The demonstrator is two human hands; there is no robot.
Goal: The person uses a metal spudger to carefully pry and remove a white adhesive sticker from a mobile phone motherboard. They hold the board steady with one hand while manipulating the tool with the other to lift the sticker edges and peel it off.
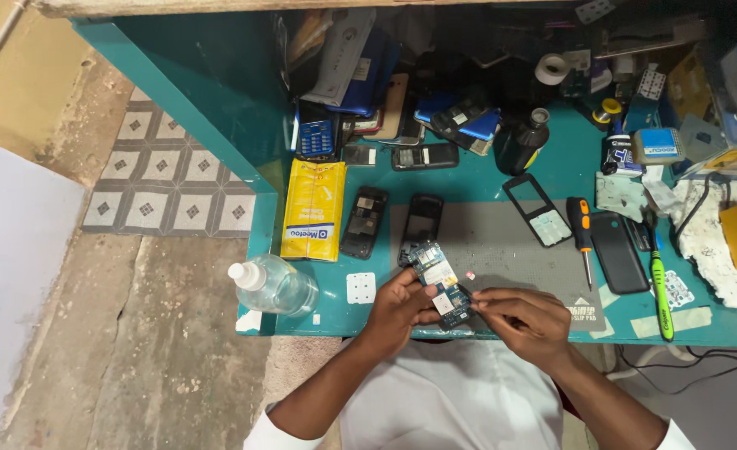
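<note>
Bench, near edge. I hold the phone circuit board [440, 283] over the front of the grey mat [502, 242], just above the table's edge. Long axis runs diagonally, far-left to near-right. My left hand [398, 308] grips it from the left side, fingers curled along the lower edge, thumb on top. My right hand [523, 315] comes in from the right, fingertips pinched at the board's near-right corner; possibly on some small part there, too small to tell. Both hands touch the board; the left carries most of it. Orange-handled screwdriver [582, 233] lies well apart to the right, empty phone shell [422, 223] just beyond the board.
</note>
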